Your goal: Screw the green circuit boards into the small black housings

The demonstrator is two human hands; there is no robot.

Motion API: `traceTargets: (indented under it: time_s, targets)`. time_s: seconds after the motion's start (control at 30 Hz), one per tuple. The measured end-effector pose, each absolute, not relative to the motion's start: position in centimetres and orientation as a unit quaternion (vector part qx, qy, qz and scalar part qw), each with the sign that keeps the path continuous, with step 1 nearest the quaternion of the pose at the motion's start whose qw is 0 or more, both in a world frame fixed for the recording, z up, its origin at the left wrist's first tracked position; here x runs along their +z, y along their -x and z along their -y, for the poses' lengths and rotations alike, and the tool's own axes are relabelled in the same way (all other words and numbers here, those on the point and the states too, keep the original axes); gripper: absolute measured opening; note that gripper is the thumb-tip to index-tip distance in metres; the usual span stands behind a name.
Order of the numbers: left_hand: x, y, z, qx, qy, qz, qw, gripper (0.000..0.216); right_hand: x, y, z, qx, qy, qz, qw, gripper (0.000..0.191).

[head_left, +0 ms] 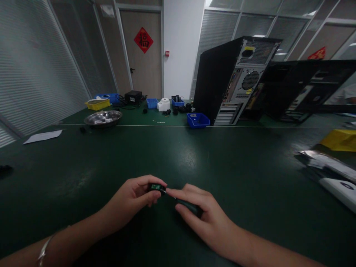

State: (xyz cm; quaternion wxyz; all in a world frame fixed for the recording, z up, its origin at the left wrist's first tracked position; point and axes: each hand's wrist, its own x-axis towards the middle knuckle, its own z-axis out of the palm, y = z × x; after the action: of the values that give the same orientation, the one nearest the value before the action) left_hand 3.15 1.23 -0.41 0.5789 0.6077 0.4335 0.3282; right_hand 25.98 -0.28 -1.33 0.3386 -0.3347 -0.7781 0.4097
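Observation:
Between the thumb and fingers of my left hand (136, 196) is a small black part with a green circuit board (155, 187) facing up. My right hand (203, 211) is wrapped round the dark handle of a screwdriver (190, 207). Its thin metal shaft points left, and the tip meets the right end of the small part; the exact contact is hidden by my fingertips. Both hands are just above the green tabletop (178, 155), near its front.
Across the back stand a steel bowl (102, 119), a yellow tray (97, 105), a blue bin (198, 121) and a white plastic housing (163, 104). A tall computer case (219, 78) rises at back right. Papers (330, 163) and a white device (339, 191) lie far right.

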Motion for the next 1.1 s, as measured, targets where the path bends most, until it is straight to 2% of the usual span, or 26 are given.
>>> traceTargets:
  time_s: [0.27, 0.43, 0.67, 1.1]
  targets:
    - [-0.71, -2.88, -1.08, 0.318, -0.737, -0.417, 0.425, 0.019, -1.36, -26.09, 0.36, 0.39, 0.343, 0.787, 0.332, 0.039]
    - [-0.73, -2.7, -0.82, 0.308, -0.766, -0.412, 0.386, 0.019, -1.29, -26.14, 0.48, 0.381, 0.349, 0.793, 0.323, 0.039]
    - [-0.88, -2.71, -0.84, 0.295, -0.748, -0.41, 0.43, 0.019, -1.48, -26.37, 0.38, 0.375, 0.352, 0.799, 0.31, 0.039]
    - [-1.39, -3.29, -0.55, 0.356, -0.664, -0.393, 0.527, 0.018, -1.78, -26.17, 0.09, 0.394, 0.335, 0.799, 0.307, 0.041]
